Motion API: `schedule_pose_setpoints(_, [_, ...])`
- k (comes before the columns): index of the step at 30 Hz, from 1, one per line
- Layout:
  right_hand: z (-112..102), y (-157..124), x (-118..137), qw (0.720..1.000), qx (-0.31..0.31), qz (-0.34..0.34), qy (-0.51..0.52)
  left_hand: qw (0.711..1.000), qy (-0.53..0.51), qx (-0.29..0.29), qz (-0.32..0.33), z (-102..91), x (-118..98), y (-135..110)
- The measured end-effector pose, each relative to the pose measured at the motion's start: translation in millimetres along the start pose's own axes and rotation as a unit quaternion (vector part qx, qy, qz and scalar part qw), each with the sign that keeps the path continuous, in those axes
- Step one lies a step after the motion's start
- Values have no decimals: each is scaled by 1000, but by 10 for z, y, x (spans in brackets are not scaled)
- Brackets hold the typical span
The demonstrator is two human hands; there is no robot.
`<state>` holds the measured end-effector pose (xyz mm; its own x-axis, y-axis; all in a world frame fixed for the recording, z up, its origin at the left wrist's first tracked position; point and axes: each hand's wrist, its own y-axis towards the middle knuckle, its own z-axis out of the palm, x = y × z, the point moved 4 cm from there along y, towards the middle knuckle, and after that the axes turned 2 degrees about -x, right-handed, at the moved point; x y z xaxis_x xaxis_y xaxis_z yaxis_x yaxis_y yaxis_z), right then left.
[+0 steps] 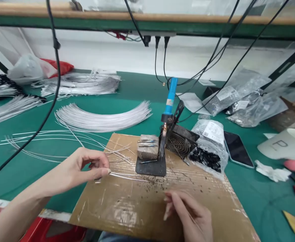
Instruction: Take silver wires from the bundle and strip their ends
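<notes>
Scanning from the left, I find a curved bundle of white wires [102, 121] on the green table [137, 87]. Next comes the left hand [74, 171], thumb and finger closed in a pinch on a few thin wires [129, 177]. Those thin wires run rightward from the pinch over the cardboard [102, 215], long axis nearly level across my view, free ends dipping slightly toward the cardboard's near edge. They lie just in front of the stand's black base [151, 170], with the blue soldering iron [171, 92] upright beyond and to their right. Further right, the right hand [190, 211] is half curled, fingertips close together (whether anything slender sits between them, I cannot tell). The left hand is nearer, touching the thin wires; the right is apart from their free ends, lower and to the right.
</notes>
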<state>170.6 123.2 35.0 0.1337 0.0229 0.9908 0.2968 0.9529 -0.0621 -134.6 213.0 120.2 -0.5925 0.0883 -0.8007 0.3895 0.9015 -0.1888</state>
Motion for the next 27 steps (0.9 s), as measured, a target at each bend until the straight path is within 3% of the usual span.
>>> schedule_pose_setpoints(3, [275,-37,92,997,67,16,32,1000,-2,9,-10,160,64,-61])
schedule_pose_setpoints(7, [419,-53,135,995,84,33,49,1000,-1,14,-10,264,82,-57])
schedule_pose_setpoints(14, [473,-96,39,992,82,67,71,999,-45,-1,-9,340,9,-26])
schedule_pose_setpoints(27, [469,-61,23,986,97,102,91,996,-67,52,-27,477,-13,-29])
